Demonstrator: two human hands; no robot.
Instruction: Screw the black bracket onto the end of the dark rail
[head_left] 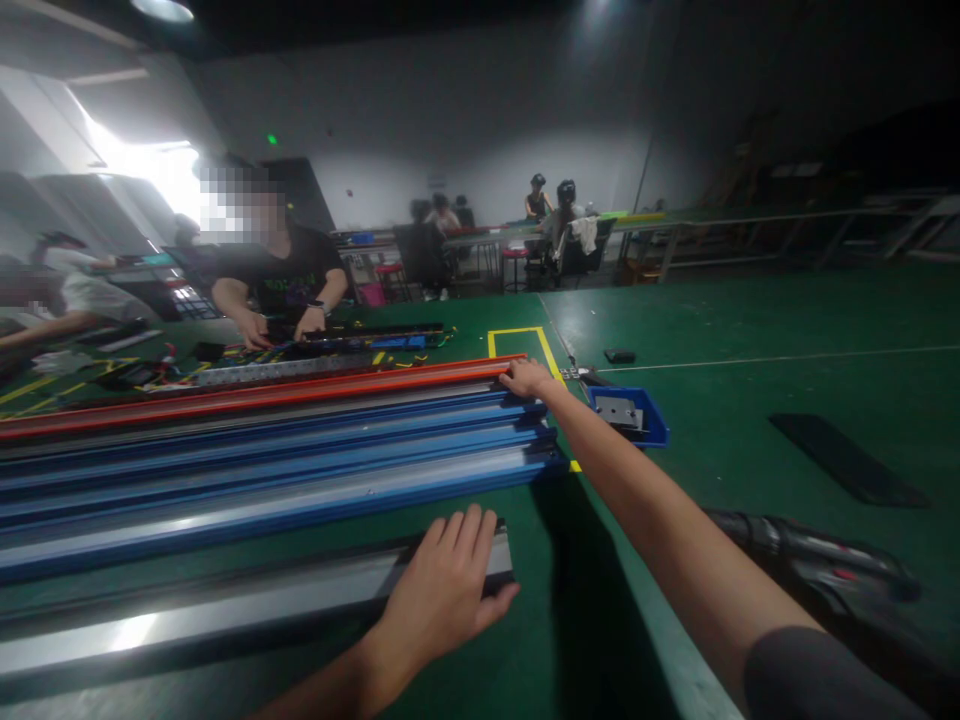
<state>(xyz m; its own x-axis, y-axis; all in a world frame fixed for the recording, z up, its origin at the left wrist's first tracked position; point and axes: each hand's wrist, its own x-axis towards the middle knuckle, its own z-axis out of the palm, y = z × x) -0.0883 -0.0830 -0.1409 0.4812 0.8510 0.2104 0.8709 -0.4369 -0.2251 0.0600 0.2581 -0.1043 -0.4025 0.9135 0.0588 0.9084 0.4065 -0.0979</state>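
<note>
My left hand lies on the end of a silver-grey metal profile with black edges. Its fingers are stretched out over the top, with the thumb apart. My right arm reaches forward, and the curled fingers of my right hand hold the right end of a long red rail. Between the two hands lie several blue rails, side by side and running off to the left. The undersides of the gripped ends are hidden.
A blue tray with metal plates stands right of the rail ends. Further right are a dark flat panel and a black tool. A co-worker handles dark parts across the green table. Yellow tape marks the surface.
</note>
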